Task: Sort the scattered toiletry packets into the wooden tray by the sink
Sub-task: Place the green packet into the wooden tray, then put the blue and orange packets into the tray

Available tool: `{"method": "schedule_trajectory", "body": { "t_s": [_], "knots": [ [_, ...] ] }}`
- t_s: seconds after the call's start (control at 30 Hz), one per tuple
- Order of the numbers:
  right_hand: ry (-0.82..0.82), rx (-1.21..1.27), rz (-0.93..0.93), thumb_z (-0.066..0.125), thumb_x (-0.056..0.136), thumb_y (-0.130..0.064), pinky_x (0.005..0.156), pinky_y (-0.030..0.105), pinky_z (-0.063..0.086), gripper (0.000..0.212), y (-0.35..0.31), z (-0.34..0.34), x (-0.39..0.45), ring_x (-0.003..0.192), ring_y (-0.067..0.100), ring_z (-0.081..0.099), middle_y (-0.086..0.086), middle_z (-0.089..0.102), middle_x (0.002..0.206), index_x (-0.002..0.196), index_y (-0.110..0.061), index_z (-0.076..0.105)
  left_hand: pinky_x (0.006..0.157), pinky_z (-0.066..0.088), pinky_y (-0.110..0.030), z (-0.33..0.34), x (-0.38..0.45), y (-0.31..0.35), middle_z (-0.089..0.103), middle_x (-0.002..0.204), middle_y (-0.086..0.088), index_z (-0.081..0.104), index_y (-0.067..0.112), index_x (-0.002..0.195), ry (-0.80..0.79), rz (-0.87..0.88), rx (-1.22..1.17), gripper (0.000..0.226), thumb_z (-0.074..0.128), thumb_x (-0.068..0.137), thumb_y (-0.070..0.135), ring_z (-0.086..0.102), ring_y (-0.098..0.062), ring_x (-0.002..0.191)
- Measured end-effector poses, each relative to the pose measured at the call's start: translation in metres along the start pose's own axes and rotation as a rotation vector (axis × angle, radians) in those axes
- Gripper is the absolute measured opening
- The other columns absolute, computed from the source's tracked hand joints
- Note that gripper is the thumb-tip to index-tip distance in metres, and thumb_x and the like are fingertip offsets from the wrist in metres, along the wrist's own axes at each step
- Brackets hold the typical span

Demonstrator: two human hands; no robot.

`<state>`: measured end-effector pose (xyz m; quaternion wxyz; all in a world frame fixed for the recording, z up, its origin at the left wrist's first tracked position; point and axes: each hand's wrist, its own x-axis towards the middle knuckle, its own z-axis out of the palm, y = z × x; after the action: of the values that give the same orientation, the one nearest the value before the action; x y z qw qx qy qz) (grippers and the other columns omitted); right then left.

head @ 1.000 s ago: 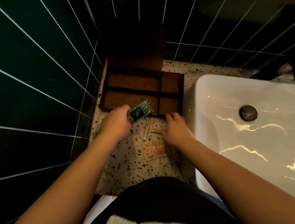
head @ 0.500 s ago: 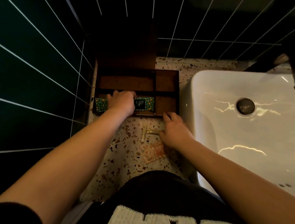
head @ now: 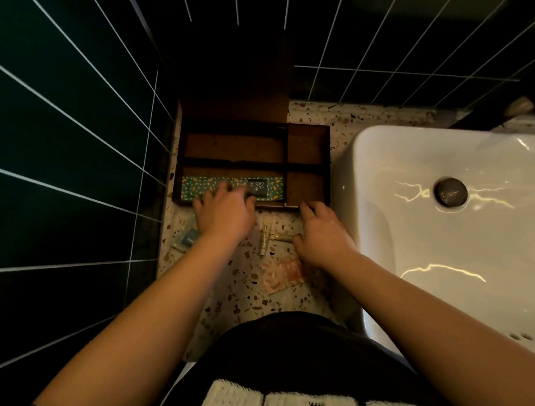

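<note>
The dark wooden tray stands against the tiled wall, left of the sink. A long green patterned comb packet lies flat in its front-left compartment. My left hand hovers over the tray's front edge, fingers spread and blurred, fingertips on the packet's near edge. My right hand rests on the counter at the tray's front-right corner, fingers apart, holding nothing. Between my hands lie a pale small tube and a gold tube. An orange packet lies nearer to me, and a blue packet lies at the left.
The white sink fills the right side, its drain near the back. Dark green tiled walls close in the left and the back. The speckled counter is a narrow strip between wall and sink. The tray's other compartments hold nothing.
My left hand carried the green packet from above the counter into the tray's front-left compartment, laid it flat and drew back toward me. The right hand stayed in place.
</note>
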<state>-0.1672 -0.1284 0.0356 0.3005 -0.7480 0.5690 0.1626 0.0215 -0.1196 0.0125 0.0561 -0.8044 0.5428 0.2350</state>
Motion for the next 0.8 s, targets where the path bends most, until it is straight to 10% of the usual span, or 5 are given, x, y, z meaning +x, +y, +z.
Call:
{"method": "schedule_trajectory", "body": {
  "t_s": [0.53,0.8],
  "knots": [
    [0.002,0.026,-0.001,0.054,0.094,-0.033,0.118,0.043,0.029,0.074,0.001,0.001,0.001,0.146,0.031,0.025,0.011,0.025,0.16,0.156,-0.013,0.021,0.118,0.012,-0.062,0.001,0.014,-0.004,0.023,0.166,-0.001,0.04,0.04,0.15,-0.113,0.065,0.015,0.052,0.03,0.101,0.055,0.022,-0.035,0.149],
    [0.22,0.025,-0.184,0.054,0.091,-0.022,0.111,0.046,0.037,0.055,-0.007,0.004,-0.018,0.135,0.027,0.041,0.006,0.044,0.147,0.145,-0.018,0.044,0.103,0.034,-0.048,0.0,-0.02,-0.023,0.054,0.134,-0.006,0.061,0.022,0.122,0.322,0.04,-0.292,0.029,0.053,0.096,0.034,0.045,-0.03,0.126]
  ]
}}
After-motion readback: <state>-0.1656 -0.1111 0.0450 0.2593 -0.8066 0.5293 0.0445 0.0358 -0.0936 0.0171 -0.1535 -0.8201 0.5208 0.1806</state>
